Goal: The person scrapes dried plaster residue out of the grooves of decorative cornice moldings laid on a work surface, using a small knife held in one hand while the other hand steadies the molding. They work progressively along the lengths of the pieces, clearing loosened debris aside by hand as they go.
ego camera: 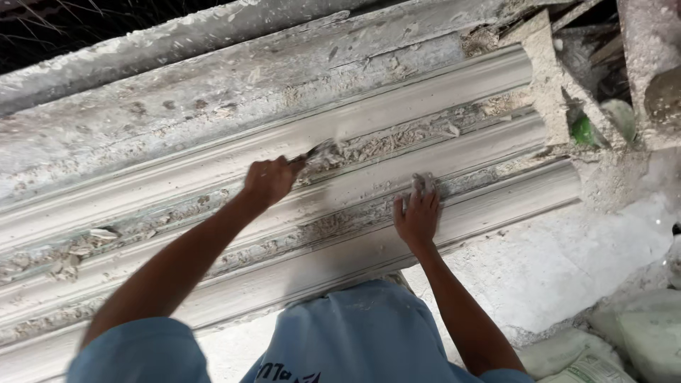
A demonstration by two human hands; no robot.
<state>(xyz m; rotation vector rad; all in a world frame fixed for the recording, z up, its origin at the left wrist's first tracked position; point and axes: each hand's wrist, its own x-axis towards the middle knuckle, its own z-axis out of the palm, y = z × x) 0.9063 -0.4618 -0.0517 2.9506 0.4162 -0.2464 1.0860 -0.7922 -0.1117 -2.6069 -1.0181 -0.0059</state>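
Scraper blurred beyond left hand

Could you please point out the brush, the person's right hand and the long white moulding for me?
brush (pixel 323 152): head view, on its plaster-caked bristles.
right hand (pixel 417 216): head view, on its back.
long white moulding (pixel 440 92): head view, on an upper smooth ridge.

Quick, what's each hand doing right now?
Left hand: closed on a scraping tool in the moulding's groove.
Right hand: open, flat on the plaster moulding.
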